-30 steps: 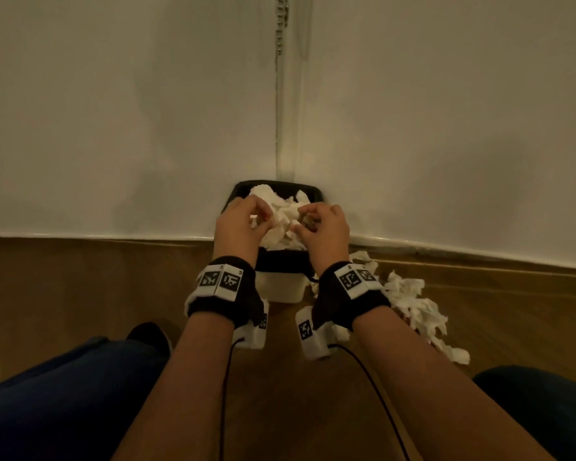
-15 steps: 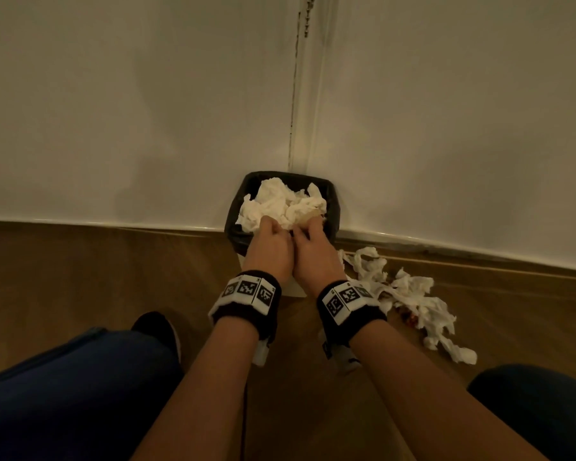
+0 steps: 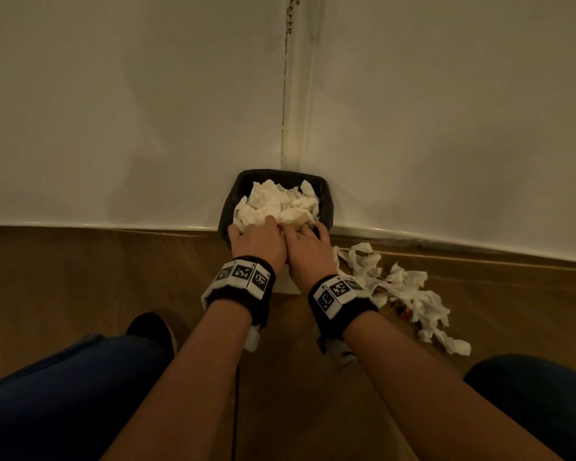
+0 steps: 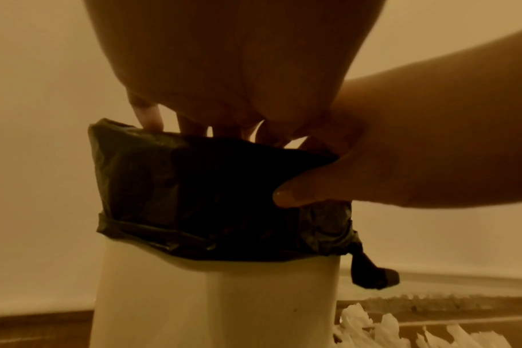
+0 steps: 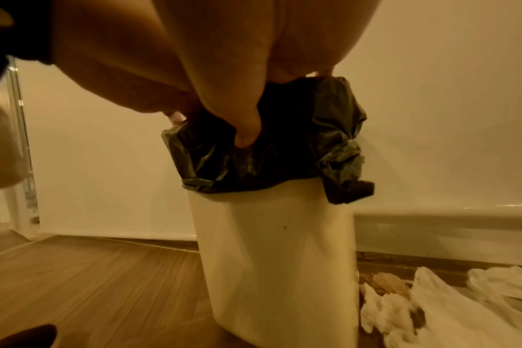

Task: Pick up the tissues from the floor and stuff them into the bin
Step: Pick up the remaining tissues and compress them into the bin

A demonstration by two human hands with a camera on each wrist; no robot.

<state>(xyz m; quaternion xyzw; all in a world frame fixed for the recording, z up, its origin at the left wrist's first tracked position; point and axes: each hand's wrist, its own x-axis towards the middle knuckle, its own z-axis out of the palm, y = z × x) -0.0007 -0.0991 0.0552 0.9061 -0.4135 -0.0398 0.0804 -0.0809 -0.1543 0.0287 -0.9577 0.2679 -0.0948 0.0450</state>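
A white bin (image 4: 218, 294) with a black liner (image 3: 228, 211) stands against the wall, heaped with crumpled white tissues (image 3: 280, 202). Both hands lie side by side on the near edge of that heap. My left hand (image 3: 256, 239) presses down on it, fingers (image 4: 149, 117) reaching straight into the bin. My right hand (image 3: 305, 242) pushes down beside it, its thumb (image 5: 247, 137) lying against the outside of the liner (image 5: 283, 155). More tissues (image 3: 403, 291) trail across the floor right of the bin, also seen low in the wrist views (image 5: 432, 306).
White wall panels meet in a corner behind the bin, with a bead chain (image 3: 290, 15) hanging there. The wooden floor (image 3: 97, 277) spreads to the left. My knees in dark trousers (image 3: 64, 394) and a dark shoe (image 3: 150, 327) frame the lower view.
Both hands went from holding a tissue wad above the bin to pressing down side by side on the heap. The heap sits lower against the rim.
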